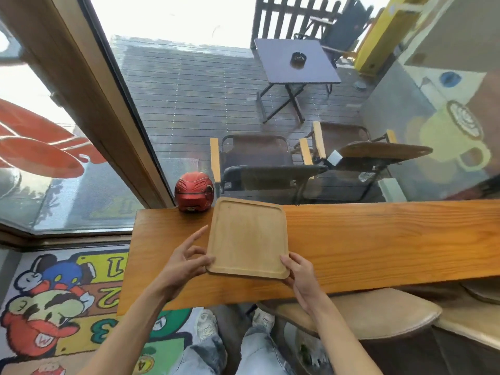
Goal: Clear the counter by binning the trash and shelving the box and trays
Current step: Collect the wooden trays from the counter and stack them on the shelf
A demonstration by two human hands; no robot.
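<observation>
A pale wooden tray with rounded corners and a low rim lies near the left end of the long wooden counter. My left hand grips its near left corner, thumb on the rim and forefinger stretched along the left side. My right hand holds its near right corner. The tray is empty. No box or trash shows on the counter.
A red helmet sits at the counter's far left corner, just behind the tray, against the window glass. A tan stool stands under the counter at right. A cartoon rug covers the floor at left. Outside the glass are deck chairs and a folding table.
</observation>
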